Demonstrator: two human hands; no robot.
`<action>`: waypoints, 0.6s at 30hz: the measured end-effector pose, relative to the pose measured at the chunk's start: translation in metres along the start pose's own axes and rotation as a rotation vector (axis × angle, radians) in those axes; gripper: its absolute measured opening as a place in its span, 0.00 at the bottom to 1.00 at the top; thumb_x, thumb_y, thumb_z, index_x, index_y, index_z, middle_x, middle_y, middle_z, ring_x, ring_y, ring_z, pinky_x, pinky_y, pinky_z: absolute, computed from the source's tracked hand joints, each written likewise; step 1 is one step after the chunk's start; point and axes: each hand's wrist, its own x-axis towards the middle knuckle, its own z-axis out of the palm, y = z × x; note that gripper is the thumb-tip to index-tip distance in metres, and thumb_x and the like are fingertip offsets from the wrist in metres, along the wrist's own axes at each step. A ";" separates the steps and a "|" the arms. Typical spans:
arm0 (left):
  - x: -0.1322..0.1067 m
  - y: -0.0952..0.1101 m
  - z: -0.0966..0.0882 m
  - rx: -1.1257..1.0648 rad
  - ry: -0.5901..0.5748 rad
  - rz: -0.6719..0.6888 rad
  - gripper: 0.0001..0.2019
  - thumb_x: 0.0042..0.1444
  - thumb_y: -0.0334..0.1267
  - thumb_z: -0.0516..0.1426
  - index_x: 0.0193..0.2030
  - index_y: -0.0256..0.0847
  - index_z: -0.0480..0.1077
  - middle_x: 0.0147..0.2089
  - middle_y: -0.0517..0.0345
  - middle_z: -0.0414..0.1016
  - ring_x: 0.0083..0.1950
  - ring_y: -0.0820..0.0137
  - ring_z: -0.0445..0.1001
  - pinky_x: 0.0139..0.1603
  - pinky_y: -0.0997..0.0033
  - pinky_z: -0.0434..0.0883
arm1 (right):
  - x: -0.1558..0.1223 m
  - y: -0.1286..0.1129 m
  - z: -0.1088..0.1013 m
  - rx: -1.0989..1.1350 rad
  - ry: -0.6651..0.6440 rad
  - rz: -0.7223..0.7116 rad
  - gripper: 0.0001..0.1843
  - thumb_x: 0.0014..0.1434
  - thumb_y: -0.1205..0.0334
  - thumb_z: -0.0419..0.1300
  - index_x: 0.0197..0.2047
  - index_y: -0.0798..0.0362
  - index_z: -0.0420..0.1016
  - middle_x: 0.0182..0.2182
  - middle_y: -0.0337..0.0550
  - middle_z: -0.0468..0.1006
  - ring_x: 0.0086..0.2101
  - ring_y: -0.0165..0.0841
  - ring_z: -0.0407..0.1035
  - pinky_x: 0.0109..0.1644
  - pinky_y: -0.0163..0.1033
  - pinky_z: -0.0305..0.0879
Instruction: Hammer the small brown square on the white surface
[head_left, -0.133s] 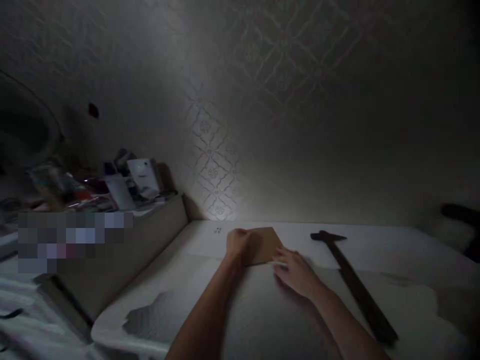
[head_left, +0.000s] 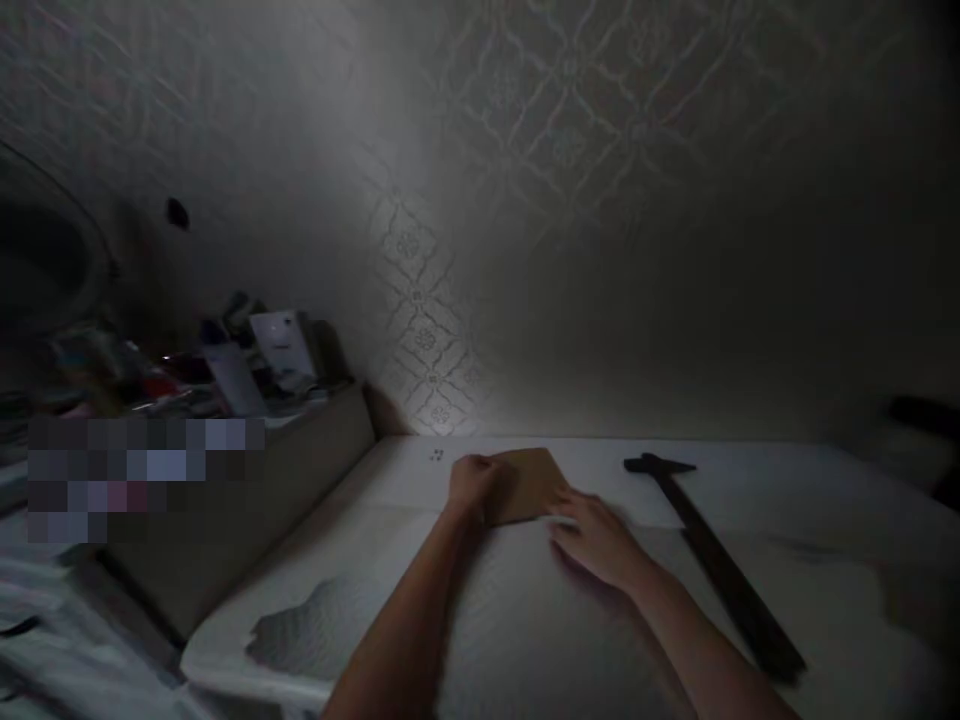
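A flat brown board, perhaps wood or cardboard, lies on the white table between my hands. My left hand is closed at its left side, with bent fingers pressed together over the edge. Whether something small is between those fingertips is too dark to tell. My right hand rests at the board's near right corner, its fingers stretched out and touching the edge. To the right lies a dark hammer, head away from me. Several tiny dark pieces sit beyond my left hand.
The white table meets a patterned wall at the back. On the left stands a cabinet crowded with bottles and a white box. A grey irregular patch shows near the table's front left.
The view has shifted slightly, so the table sits a little higher in it. My right fingers lie a bit flatter at the board's corner. My left hand keeps its place on the board.
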 end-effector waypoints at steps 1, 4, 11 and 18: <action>0.001 -0.003 0.001 -0.005 -0.011 0.002 0.14 0.57 0.41 0.57 0.41 0.35 0.80 0.39 0.49 0.81 0.41 0.65 0.78 0.35 0.76 0.69 | 0.000 0.000 0.000 0.001 0.007 -0.001 0.18 0.58 0.64 0.56 0.50 0.55 0.79 0.56 0.54 0.73 0.56 0.42 0.67 0.62 0.49 0.59; 0.004 -0.009 0.007 0.035 -0.045 0.068 0.15 0.57 0.42 0.56 0.44 0.37 0.79 0.41 0.50 0.81 0.42 0.65 0.78 0.37 0.76 0.69 | -0.001 0.000 -0.001 -0.009 0.003 -0.004 0.19 0.58 0.63 0.55 0.51 0.57 0.78 0.56 0.56 0.73 0.57 0.42 0.66 0.62 0.48 0.59; 0.005 -0.007 0.008 0.219 -0.058 0.127 0.14 0.56 0.42 0.56 0.43 0.40 0.79 0.42 0.51 0.81 0.45 0.64 0.76 0.43 0.73 0.69 | -0.001 0.001 -0.003 0.011 -0.008 0.021 0.19 0.57 0.64 0.56 0.50 0.55 0.78 0.57 0.54 0.72 0.56 0.42 0.66 0.62 0.49 0.59; 0.004 -0.005 0.007 0.248 -0.052 0.142 0.13 0.56 0.39 0.56 0.42 0.40 0.79 0.45 0.52 0.80 0.48 0.64 0.75 0.46 0.73 0.68 | -0.002 0.003 0.000 0.009 0.013 0.002 0.19 0.57 0.63 0.56 0.50 0.57 0.78 0.56 0.54 0.73 0.56 0.43 0.67 0.61 0.48 0.60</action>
